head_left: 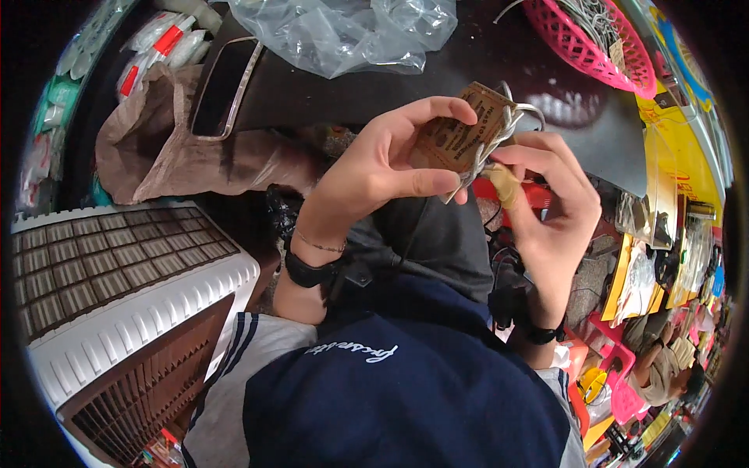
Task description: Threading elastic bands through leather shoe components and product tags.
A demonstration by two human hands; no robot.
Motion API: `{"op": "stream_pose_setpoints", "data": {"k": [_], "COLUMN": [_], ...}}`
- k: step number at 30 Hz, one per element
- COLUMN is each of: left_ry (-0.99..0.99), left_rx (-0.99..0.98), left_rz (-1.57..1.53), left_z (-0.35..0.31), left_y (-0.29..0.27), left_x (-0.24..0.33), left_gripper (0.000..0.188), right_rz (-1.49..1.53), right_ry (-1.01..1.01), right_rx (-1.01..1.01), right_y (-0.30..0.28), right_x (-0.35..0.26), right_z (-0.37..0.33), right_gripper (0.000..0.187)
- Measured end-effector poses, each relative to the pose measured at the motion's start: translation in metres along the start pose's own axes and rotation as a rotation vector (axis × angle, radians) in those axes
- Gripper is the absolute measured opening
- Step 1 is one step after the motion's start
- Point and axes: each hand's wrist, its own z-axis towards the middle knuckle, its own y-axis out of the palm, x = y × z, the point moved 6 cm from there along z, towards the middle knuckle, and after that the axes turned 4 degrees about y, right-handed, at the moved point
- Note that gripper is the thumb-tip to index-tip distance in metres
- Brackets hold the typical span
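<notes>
My left hand (374,160) is closed on a brown printed card (452,140), its thumb across the lower edge and its fingers behind. Along the card's right side runs a silver-grey braided bracelet (503,132), with a curved metal-looking loop (532,114) at its top. Close beside it, my right hand (554,191) pinches at the bracelet's side with thumb and forefinger. A pale yellow piece (505,186) sits at the right thumb tip; whether it is held or wrapped on the thumb I cannot make out. Both hands are raised over my lap, near the dark table's edge.
On the dark table (312,97) lie a clear plastic bag (351,35), a phone (226,90) and a pink basket (597,47) of grey cords. A brown cloth (156,148) hangs at left above a white air cooler (148,304). Another person (663,366) is at lower right.
</notes>
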Motion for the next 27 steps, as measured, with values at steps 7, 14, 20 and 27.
{"op": "stream_pose_setpoints", "data": {"k": [7,14,20,27], "left_ry": [-0.022,-0.067,0.086,0.026], "left_rx": [0.070,0.014,0.110,0.134], "left_rz": [-0.184,0.059,0.285,0.302], "left_z": [0.000,0.000,0.003,0.004], "left_y": [0.002,0.011,0.015,0.015], "left_x": [0.000,-0.001,0.003,-0.006], "left_gripper": [0.050,0.042,0.038,0.038], "right_rz": [-0.048,0.019,-0.069,-0.262], "right_ry": [-0.203,0.000,0.021,-0.122], "right_rx": [0.041,0.303,0.280,0.320], "right_y": [0.003,-0.006,-0.006,-0.006], "right_x": [-0.008,0.008,0.007,-0.003], "right_z": [-0.005,-0.008,-0.007,-0.001], "right_gripper": [0.024,0.015,0.011,0.008]}}
